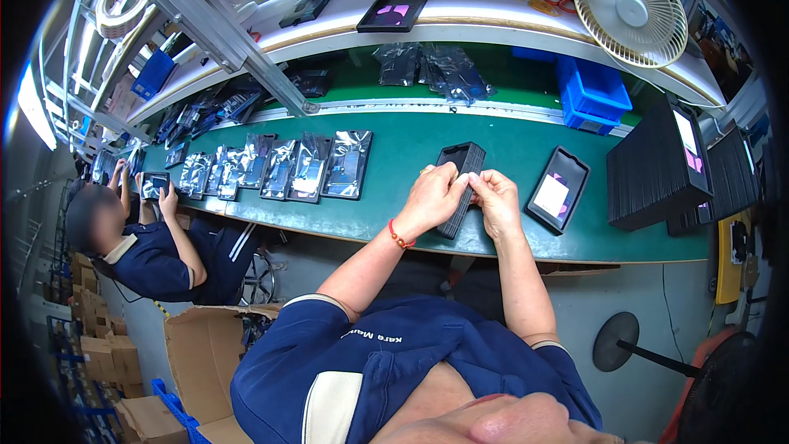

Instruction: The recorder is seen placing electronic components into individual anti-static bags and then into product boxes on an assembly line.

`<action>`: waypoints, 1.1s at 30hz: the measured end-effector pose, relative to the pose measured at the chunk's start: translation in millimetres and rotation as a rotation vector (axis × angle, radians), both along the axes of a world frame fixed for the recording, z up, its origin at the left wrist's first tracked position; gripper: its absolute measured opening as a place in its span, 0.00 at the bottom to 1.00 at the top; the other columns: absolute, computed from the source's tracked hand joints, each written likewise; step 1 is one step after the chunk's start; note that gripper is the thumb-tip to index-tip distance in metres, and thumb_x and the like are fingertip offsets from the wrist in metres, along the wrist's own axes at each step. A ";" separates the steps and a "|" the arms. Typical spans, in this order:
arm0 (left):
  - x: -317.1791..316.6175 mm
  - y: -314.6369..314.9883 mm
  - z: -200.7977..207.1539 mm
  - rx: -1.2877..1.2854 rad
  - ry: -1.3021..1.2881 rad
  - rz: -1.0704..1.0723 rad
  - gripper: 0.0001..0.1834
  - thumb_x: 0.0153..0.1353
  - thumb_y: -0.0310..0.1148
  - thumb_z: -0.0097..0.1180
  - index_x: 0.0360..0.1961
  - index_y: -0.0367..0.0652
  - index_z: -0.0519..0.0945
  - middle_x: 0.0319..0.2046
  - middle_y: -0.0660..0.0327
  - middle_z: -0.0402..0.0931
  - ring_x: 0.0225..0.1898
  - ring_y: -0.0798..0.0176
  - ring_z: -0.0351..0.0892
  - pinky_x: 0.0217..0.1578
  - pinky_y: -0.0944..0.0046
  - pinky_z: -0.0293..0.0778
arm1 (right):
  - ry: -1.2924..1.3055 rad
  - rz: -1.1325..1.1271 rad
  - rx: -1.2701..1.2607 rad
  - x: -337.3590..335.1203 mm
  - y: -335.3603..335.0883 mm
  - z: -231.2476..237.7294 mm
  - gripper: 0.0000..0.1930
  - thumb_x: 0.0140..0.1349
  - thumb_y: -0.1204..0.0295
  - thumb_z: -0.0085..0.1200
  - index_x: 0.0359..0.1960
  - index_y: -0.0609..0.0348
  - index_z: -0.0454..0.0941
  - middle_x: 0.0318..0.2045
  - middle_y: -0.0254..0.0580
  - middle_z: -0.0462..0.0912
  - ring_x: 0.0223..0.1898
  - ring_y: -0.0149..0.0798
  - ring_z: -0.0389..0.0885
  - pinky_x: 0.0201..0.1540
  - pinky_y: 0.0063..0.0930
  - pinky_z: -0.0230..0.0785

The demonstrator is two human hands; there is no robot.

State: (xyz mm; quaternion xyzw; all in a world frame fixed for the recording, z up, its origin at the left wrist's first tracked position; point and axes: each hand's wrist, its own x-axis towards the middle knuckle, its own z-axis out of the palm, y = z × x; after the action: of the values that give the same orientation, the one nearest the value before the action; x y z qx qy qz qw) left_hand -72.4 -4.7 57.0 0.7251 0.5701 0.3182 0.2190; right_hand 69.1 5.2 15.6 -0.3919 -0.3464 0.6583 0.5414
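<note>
In front of me a small stack of black rectangular trays (pixel 465 152) stands tilted over the green bench. My left hand (pixel 436 196) is closed on its left side, with a red beaded bracelet on the wrist. At the stack's right edge, my right hand (pixel 496 199) pinches with thumb and fingers, close to the left thumb. The fingertips partly hide where they grip. To the right lies one black tray (pixel 583 166) holding a pink and dark sheet with a white piece on it, apart from my hands.
A row of black trays with clear-wrapped items (pixel 349 164) lies left. Tall stacks of black trays (pixel 653 181) and blue bins (pixel 592 90) stand right. A shelf (pixel 485 12) with a fan (pixel 631 10) runs above. A co-worker (pixel 156 259) sits at far left.
</note>
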 end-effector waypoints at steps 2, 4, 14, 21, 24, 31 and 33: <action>-0.1 2.4 -2.9 -0.056 0.000 0.029 0.16 0.60 0.35 0.53 0.19 0.39 0.68 0.19 0.53 0.70 0.26 0.51 0.68 0.30 0.54 0.65 | -0.001 0.002 0.000 -2.4 1.3 -2.5 0.10 0.59 0.72 0.61 0.23 0.55 0.73 0.19 0.27 0.75 0.20 0.22 0.70 0.25 0.16 0.64; 0.3 4.8 -6.3 -0.008 -0.125 0.061 0.16 0.61 0.34 0.52 0.20 0.38 0.68 0.18 0.52 0.70 0.26 0.50 0.70 0.30 0.54 0.66 | 0.066 0.030 0.059 -4.6 4.1 -4.9 0.11 0.60 0.71 0.59 0.23 0.52 0.71 0.19 0.25 0.73 0.21 0.20 0.68 0.26 0.15 0.61; -46.4 29.6 -3.7 0.101 0.220 0.306 0.14 0.60 0.37 0.53 0.22 0.37 0.75 0.20 0.48 0.74 0.32 0.43 0.74 0.37 0.49 0.69 | 0.274 0.109 -0.030 55.4 21.2 -23.2 0.09 0.64 0.74 0.53 0.26 0.49 0.68 0.27 0.31 0.78 0.28 0.27 0.76 0.37 0.32 0.75; -35.9 23.8 -18.2 0.431 0.478 0.423 0.19 0.52 0.44 0.62 0.19 0.38 0.77 0.26 0.50 0.77 0.34 0.46 0.75 0.34 0.49 0.70 | 0.176 0.086 0.033 64.4 13.0 -13.7 0.08 0.66 0.72 0.50 0.28 0.50 0.68 0.30 0.31 0.78 0.31 0.27 0.77 0.39 0.29 0.75; 7.2 20.4 -0.3 0.336 0.090 0.074 0.23 0.57 0.46 0.58 0.15 0.38 0.73 0.14 0.50 0.72 0.20 0.44 0.72 0.29 0.50 0.68 | 0.136 0.066 0.036 38.7 4.7 0.7 0.08 0.66 0.70 0.51 0.28 0.51 0.68 0.27 0.28 0.75 0.28 0.24 0.74 0.31 0.20 0.69; 38.2 28.0 -3.3 -0.063 -0.078 -0.049 0.22 0.63 0.41 0.47 0.16 0.37 0.72 0.16 0.47 0.72 0.21 0.44 0.74 0.25 0.50 0.66 | -0.006 0.082 0.053 36.0 2.6 -5.3 0.09 0.67 0.68 0.51 0.27 0.50 0.67 0.24 0.22 0.69 0.24 0.17 0.63 0.26 0.13 0.56; 41.2 24.9 -5.7 -0.064 -0.103 -0.033 0.22 0.64 0.41 0.47 0.17 0.36 0.72 0.15 0.48 0.71 0.20 0.45 0.73 0.24 0.51 0.65 | -0.011 0.106 0.032 44.4 -0.2 -1.5 0.09 0.66 0.69 0.51 0.27 0.50 0.67 0.24 0.22 0.68 0.24 0.17 0.62 0.25 0.13 0.56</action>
State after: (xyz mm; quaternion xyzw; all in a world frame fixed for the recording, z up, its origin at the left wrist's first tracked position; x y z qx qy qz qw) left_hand -31.2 20.2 51.4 0.7095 0.5561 0.3330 0.2765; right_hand 113.5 5.0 14.1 -0.3681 -0.3800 0.6782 0.5101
